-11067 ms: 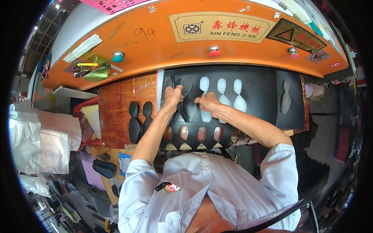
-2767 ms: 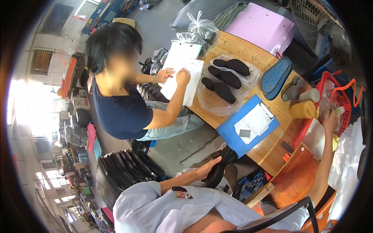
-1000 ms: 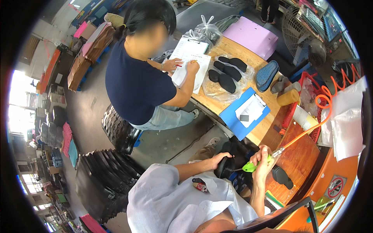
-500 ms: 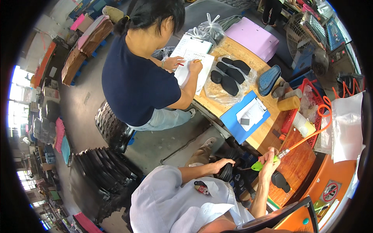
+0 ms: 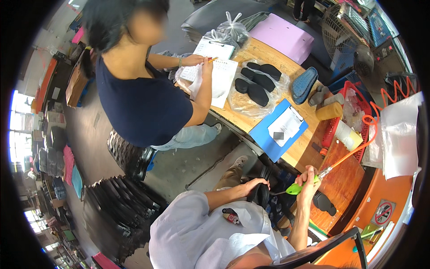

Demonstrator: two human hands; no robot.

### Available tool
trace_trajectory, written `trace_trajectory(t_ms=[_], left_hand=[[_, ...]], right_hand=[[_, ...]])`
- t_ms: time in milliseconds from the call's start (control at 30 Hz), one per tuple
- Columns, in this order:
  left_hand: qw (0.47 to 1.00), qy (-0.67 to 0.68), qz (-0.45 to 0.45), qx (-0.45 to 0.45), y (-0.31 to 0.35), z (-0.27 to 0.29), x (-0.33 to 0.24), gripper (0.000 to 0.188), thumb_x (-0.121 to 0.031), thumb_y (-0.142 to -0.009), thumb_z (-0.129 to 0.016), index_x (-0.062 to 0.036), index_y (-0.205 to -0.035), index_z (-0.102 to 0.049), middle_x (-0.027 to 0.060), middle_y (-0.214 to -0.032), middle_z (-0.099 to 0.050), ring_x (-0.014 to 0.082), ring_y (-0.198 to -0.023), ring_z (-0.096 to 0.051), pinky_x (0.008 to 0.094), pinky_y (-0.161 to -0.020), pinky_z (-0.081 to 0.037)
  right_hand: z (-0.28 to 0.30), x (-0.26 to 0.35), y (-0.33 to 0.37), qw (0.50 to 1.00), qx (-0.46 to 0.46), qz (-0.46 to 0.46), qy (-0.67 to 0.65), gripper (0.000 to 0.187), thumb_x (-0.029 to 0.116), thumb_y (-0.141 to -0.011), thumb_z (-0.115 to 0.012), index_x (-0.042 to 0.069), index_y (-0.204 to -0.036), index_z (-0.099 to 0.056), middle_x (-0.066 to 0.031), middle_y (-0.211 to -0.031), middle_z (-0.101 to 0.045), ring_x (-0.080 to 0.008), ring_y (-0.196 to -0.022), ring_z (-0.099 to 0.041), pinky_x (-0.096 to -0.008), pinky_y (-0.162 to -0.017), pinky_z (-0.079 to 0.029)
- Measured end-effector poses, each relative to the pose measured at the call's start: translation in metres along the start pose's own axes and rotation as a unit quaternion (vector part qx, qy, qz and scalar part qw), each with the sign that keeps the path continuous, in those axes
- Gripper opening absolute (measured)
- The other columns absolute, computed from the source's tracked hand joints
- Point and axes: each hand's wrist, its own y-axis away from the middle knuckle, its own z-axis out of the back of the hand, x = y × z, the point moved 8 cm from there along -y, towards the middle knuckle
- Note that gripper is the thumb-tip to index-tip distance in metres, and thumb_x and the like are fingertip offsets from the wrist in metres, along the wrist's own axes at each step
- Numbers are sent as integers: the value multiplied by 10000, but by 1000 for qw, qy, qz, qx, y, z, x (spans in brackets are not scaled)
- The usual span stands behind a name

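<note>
In my left hand (image 5: 254, 185), held before my body, is a bundle of thin black sheets (image 5: 260, 196), perhaps shoe soles, fingers closed over its upper edge. My right hand (image 5: 308, 184) grips a green air blow gun (image 5: 293, 189); its thin nozzle points left at the bundle, with the tip close to it. An orange air hose (image 5: 349, 156) runs from the gun's metal fitting toward the upper right. Right of my right hand, a small stack of black sole-shaped pieces (image 5: 323, 203) lies on the reddish wooden bench (image 5: 342, 179).
A co-worker (image 5: 141, 98) stands at the table's left, hands over papers (image 5: 224, 80). On the table are a blue clipboard (image 5: 262, 134), bagged black soles (image 5: 257, 92) and blue soles (image 5: 304, 88). A red basket (image 5: 329, 134) stands right; black sheets (image 5: 121, 215) are stacked left.
The co-worker's head has risen and turned, and their hands have come together over the papers. My black bundle has tilted slightly, and the blow gun lies flatter. The view has shifted a little.
</note>
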Motion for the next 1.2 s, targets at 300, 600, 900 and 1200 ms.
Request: trace_trajectory(t_ms=[300, 600, 900, 1200], left_hand=[[990, -41, 26, -130, 9, 11, 2, 206, -263, -939, -738, -62, -984, -733, 76, -1014, -751, 222, -904, -718, 376, -854, -591], [989, -100, -28, -101, 6, 14, -12, 162, -231, -941, -735, -92, -1017, -700, 41, -935, -710, 191, -850, -684, 376, -807, -583], [988, -128, -32, -82, 2, -3, -14, 154, -205, -991, -687, -94, -1097, -680, 8, -1013, -711, 181, -979, -707, 360, -904, -586], [997, -76, 1, -26, -5, 5, -7, 126, -211, -969, -701, -85, -974, -715, 7, -1006, -719, 179, -925, -701, 357, -884, -576]], right_hand=[[-8, 0, -5, 998, 2, -24, -61, 273, 247, -1096, -582, -22, -1051, -594, 5, -674, -427, -111, -513, -419, -301, -498, -424], [8, -6, -2, 998, -26, -38, -49, 273, 264, -1067, -631, -8, -1063, -606, 25, -668, -416, -93, -510, -417, -282, -500, -407], [8, -10, -2, 993, 9, -59, -101, 271, 251, -1089, -600, -19, -1075, -604, 8, -670, -432, -111, -508, -426, -298, -523, -439], [20, -12, -21, 990, -54, -24, -131, 273, 277, -1064, -642, 4, -1058, -621, 31, -678, -418, -94, -525, -420, -295, -533, -429]])
